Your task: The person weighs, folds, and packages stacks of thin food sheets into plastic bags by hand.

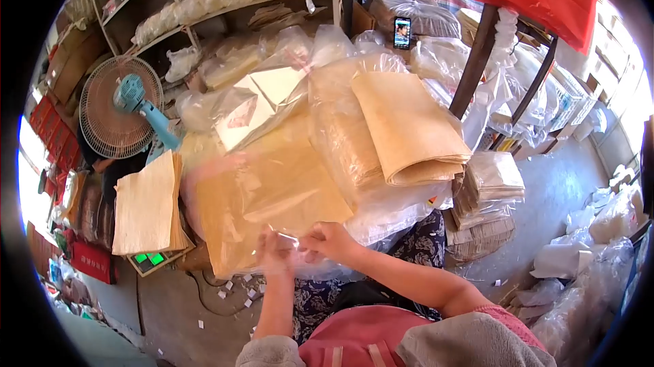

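- Head view: the left hand is at the near edge of a clear bag, low in the middle of the work pile. Its fingers look curled, but blur hides the tips, so I cannot tell whether they grip the film.
- The right hand is just beside it, thumb and fingers drawn together in what looks like a pinch on the same edge.
- The bag lies spread over a broad brown sheet; glare hides whether the sheet is inside it or only underneath.
- Thin film could split or stretch if the hands pull against each other at one spot, and a loose pinch could let the slick edge slide away.
- The sheet reaches close to the near side of the pile; a hard tug on the film could drag it off towards the lap or crease its corner.
- On the right, a folded stack sits on a wrapped bundle; its weight on soft plastic could make it slip if the pile is jolted.
- On the left, another stack seems to rest on a scale with lit green displays; a knock could topple it.
- A fan stands behind that stack; if running, which I cannot tell, its draught could lift the film.
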A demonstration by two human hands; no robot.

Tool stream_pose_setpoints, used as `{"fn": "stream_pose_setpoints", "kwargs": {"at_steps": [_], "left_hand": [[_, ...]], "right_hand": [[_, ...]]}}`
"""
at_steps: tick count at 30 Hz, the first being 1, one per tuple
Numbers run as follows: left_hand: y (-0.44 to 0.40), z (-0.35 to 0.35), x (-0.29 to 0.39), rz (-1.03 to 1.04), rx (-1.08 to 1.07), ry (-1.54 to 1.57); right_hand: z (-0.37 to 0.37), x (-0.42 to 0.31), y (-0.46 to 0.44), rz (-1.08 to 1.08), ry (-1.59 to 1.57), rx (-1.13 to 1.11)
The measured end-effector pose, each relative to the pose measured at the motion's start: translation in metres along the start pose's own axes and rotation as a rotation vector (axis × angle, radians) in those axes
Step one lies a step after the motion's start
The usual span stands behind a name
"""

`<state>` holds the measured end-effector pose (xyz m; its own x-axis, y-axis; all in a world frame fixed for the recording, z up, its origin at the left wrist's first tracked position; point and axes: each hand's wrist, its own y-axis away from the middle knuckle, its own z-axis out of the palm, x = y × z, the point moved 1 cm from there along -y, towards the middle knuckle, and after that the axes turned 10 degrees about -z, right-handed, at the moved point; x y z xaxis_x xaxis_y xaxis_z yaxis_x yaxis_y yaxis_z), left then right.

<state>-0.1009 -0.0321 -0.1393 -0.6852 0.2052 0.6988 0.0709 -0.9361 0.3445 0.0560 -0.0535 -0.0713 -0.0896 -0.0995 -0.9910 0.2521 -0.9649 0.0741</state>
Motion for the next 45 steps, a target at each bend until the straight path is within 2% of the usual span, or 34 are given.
{"fn": "stream_pose_setpoints", "kwargs": {"at_steps": [2, 4, 6, 7, 8, 10, 12, 13, 14, 16, 20, 23, 26, 28, 30, 32, 33, 36, 37, 38, 40, 45], "left_hand": [[-0.008, -0.002, 0.026, 0.069, -0.003, -0.197], [-0.007, 0.012, 0.052, 0.314, 0.297, -0.212], [-0.005, 0.023, 0.099, 0.682, 0.133, -0.502], [0.004, 0.035, 0.119, 0.724, 0.208, -0.629], [0.007, 0.048, 0.134, 0.768, 0.281, -0.754], [-0.003, 0.064, 0.153, 0.947, 0.214, -0.998], [-0.014, 0.081, 0.163, 0.982, 0.168, -1.28], [-0.02, 0.089, 0.166, 0.918, 0.155, -1.441], [-0.024, 0.097, 0.169, 0.849, 0.144, -1.601], [-0.032, 0.112, 0.166, 0.747, 0.009, -1.677], [-0.065, 0.138, 0.16, 0.635, -0.174, -1.689], [-0.094, 0.161, 0.16, 0.61, -0.233, -1.763], [-0.113, 0.191, 0.165, 0.68, -0.205, -1.997], [-0.117, 0.215, 0.17, 0.753, -0.243, -2.031], [-0.121, 0.242, 0.171, 0.854, -0.297, -2.056], [-0.123, 0.277, 0.167, 0.987, -0.363, -2.077], [-0.12, 0.296, 0.163, 0.982, -0.377, -2.106], [-0.084, 0.348, 0.137, 1.069, -0.431, -2.188], [-0.077, 0.356, 0.121, 1.11, -0.488, -2.202], [-0.071, 0.362, 0.105, 1.15, -0.545, -2.213], [-0.06, 0.37, 0.071, 1.093, -0.589, -2.433], [-0.097, 0.341, -0.013, 1.097, -0.743, -2.384]], "right_hand": [[-0.014, -0.027, 0.03, -0.067, 0.085, 0.059], [-0.051, -0.063, 0.06, -0.374, 0.408, 0.167], [-0.099, -0.105, 0.089, -0.533, 0.85, 0.542], [-0.129, -0.115, 0.096, -0.557, 0.595, 0.7], [-0.164, -0.119, 0.099, -0.645, 0.607, 0.885], [-0.219, -0.13, 0.103, -0.518, 1.011, 1.082], [-0.267, -0.107, 0.093, -0.199, 0.989, 1.02], [-0.272, -0.106, 0.088, -0.046, 0.971, 0.98], [-0.273, -0.103, 0.086, -0.008, 0.848, 0.939], [-0.266, -0.099, 0.082, 0.067, 0.603, 0.851], [-0.266, -0.086, 0.074, 0.061, 0.019, 0.683], [-0.257, -0.073, 0.077, 0.024, -0.224, 0.665], [-0.243, -0.06, 0.103, 0.016, -0.346, 0.47], [-0.216, -0.064, 0.123, 0.057, -0.429, 0.427], [-0.206, -0.056, 0.124, -0.009, -0.692, 0.333], [-0.204, -0.042, 0.106, -0.065, -0.747, 0.414], [-0.199, -0.041, 0.096, -0.057, -0.686, 0.48], [-0.196, -0.031, 0.088, -0.11, -0.758, 0.436], [-0.188, -0.044, 0.097, -0.104, -0.723, 0.482], [-0.184, -0.052, 0.107, -0.113, -0.684, 0.499], [-0.185, -0.057, 0.128, -0.127, -0.6, 0.533], [-0.204, -0.032, 0.185, -0.291, -0.555, 0.621]]}}
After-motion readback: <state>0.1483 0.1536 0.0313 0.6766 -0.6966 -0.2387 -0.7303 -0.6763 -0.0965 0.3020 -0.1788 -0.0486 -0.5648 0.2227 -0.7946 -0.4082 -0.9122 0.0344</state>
